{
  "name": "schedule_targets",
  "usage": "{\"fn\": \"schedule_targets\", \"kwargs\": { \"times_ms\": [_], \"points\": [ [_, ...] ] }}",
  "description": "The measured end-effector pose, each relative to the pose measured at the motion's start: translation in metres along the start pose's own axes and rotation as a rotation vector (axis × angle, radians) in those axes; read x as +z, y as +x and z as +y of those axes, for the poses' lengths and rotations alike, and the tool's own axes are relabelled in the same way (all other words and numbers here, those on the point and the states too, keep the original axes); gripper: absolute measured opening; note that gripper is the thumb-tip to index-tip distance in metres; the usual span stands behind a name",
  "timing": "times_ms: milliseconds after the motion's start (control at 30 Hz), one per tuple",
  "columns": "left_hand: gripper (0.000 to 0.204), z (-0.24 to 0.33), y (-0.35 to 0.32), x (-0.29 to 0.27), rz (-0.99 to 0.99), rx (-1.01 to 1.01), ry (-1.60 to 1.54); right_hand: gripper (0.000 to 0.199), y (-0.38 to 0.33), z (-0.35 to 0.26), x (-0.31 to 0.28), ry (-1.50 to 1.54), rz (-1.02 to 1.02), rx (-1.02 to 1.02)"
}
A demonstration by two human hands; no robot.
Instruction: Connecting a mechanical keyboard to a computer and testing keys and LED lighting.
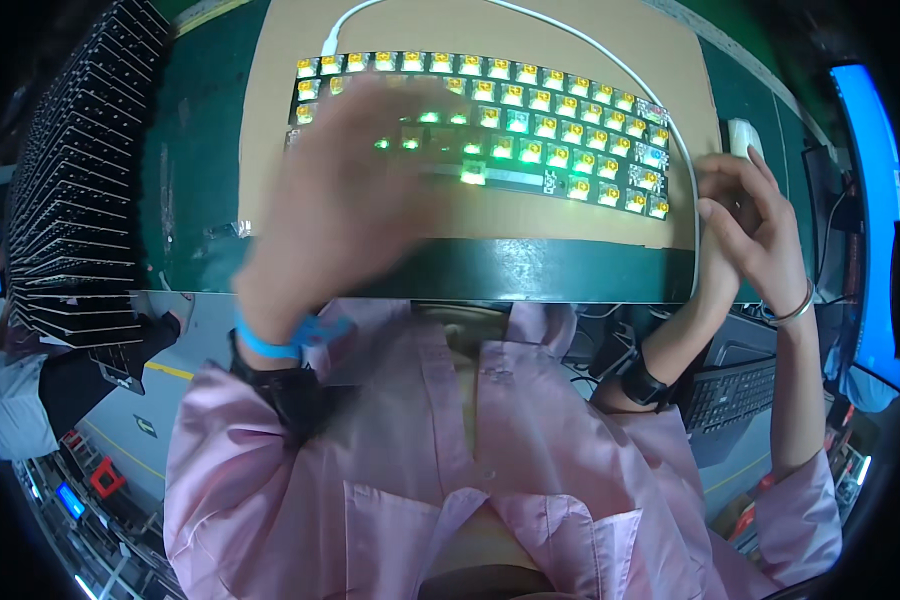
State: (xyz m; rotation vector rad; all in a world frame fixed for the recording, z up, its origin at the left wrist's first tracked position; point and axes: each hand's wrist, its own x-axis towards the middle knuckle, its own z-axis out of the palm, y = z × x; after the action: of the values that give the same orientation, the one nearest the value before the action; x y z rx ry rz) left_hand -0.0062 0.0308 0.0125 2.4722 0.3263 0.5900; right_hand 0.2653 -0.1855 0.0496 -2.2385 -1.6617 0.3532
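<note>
A keyboard without keycaps [545, 125] lies on a sheet of brown cardboard [610, 225], its yellow-topped switches exposed and several lit green. My left hand [355, 190], with a blue wristband, hovers over or touches its left half. Motion smears those fingers, and they cover part of the switches. A white cable [620, 62] is plugged in at the keyboard's upper left and loops round its right end. Beside that cable is my right hand [717, 262], mostly hidden behind a co-worker's hand [765, 225] with a bracelet, so its fingers cannot be made out.
Black boards [75, 170] stand in a tall stack at the left table edge. The table has a green top [510, 268]. At the right are a white object [741, 137], a lit monitor [870, 220] and, lower down, a black computer keyboard [732, 395]. Another person sits far left.
</note>
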Motion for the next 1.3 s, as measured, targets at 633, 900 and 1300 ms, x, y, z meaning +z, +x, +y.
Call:
{"fn": "schedule_targets", "kwargs": {
  "times_ms": [633, 900, 1300],
  "points": [
    [0.025, -0.063, -0.047, -0.037, 0.194, 0.055, 0.256, 0.054, -0.046, -0.09, 0.064, 1.052, 0.0, 0.522],
    [0.021, -0.057, -0.044, -0.035, 0.23, 0.062, 0.22, 0.052, -0.054, -0.064, 0.112, 2.021, 0.132, 0.08],
    [0.016, -0.063, -0.049, -0.036, 0.257, 0.058, 0.218, 0.051, -0.043, -0.066, 0.115, 0.931, 0.141, 0.313]
  ]
}}
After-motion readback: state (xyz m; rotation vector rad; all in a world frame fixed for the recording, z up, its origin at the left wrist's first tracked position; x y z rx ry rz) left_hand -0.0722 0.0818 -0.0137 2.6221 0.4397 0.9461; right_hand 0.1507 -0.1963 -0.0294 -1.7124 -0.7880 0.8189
